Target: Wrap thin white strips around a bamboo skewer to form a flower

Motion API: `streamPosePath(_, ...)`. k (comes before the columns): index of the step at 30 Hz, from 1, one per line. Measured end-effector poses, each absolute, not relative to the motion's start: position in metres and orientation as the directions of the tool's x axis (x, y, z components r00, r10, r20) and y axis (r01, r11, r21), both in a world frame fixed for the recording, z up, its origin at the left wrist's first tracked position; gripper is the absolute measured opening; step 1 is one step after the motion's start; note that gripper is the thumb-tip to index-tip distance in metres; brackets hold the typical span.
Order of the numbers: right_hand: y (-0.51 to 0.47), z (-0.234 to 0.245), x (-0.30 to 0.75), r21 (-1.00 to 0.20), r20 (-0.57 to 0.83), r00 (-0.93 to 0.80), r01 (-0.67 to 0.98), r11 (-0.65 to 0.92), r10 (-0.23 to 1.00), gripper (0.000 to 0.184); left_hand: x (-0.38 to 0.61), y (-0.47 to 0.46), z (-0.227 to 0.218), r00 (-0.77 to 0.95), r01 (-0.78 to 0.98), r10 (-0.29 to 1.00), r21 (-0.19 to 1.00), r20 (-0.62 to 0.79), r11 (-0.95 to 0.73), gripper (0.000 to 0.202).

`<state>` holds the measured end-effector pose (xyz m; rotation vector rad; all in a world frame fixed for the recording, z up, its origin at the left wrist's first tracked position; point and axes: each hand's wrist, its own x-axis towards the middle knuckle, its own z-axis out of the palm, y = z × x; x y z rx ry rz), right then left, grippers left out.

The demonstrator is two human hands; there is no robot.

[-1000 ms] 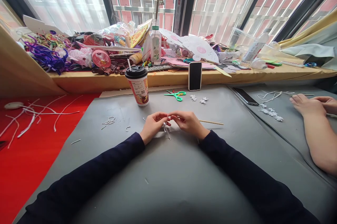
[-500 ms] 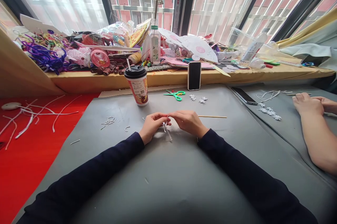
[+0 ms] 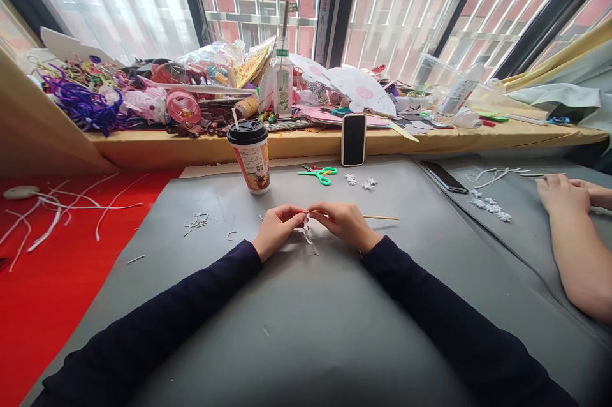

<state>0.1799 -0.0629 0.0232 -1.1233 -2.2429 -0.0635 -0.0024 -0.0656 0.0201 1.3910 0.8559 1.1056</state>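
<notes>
My left hand [image 3: 280, 228] and my right hand [image 3: 342, 223] meet over the grey table covering [image 3: 287, 318], thumbs and fingers pinched close together. Between the fingertips is a white cord [image 3: 308, 238], its loose end hanging toward me. A thin wooden stick [image 3: 382, 217] sticks out to the right from behind my right hand; whether that hand grips it is hidden. Short white cord scraps [image 3: 198, 221] lie left of my hands. Beyond them are green-handled scissors [image 3: 321, 175] and small white knotted flower shapes [image 3: 369, 184].
A lidded paper cup [image 3: 251, 155] stands behind my left hand. A phone [image 3: 353, 139] leans upright against the ledge, which is heaped with craft supplies. White cords [image 3: 71, 203] lie on the red surface at left. Another person's hands [image 3: 564, 193] work at far right near more white flowers [image 3: 492, 205].
The hanging white cord has shifted slightly right. The stick behind my right hand has turned and shows a shorter length. Both hands stay pinched in nearly the same place.
</notes>
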Motion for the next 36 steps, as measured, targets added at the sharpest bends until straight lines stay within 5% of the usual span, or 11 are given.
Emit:
streamPosePath(9,-0.066,0.027,0.178,-0.248,0.551,-0.458,0.708,0.661,0.697,0.021,-0.006,-0.060,0.017,0.280,0.014,0.942,0.981,0.183,-0.195,0.029)
streamPosePath(21,-0.066,0.026,0.180,-0.069,0.595,-0.490,0.758,0.648,0.637,0.027,-0.014,-0.057,0.025,0.393,0.201,0.908,0.949,0.147,-0.241,0.028)
streamPosePath(25,-0.066,0.025,0.180,-0.010,0.604,-0.512,0.761,0.648,0.611,0.027,-0.015,-0.060,0.028,0.394,0.325,0.879,0.854,0.267,-0.405,0.027)
streamPosePath(32,-0.067,0.025,0.178,0.003,0.623,-0.518,0.751,0.660,0.586,0.027,-0.018,-0.065,0.030,0.501,0.576,0.760,0.496,0.414,-0.650,0.024)
streamPosePath(36,-0.068,0.026,0.177,-0.040,0.615,-0.510,0.742,0.669,0.602,0.026,-0.019,-0.067,0.031,0.514,0.576,0.749,0.479,0.417,-0.662,0.022)
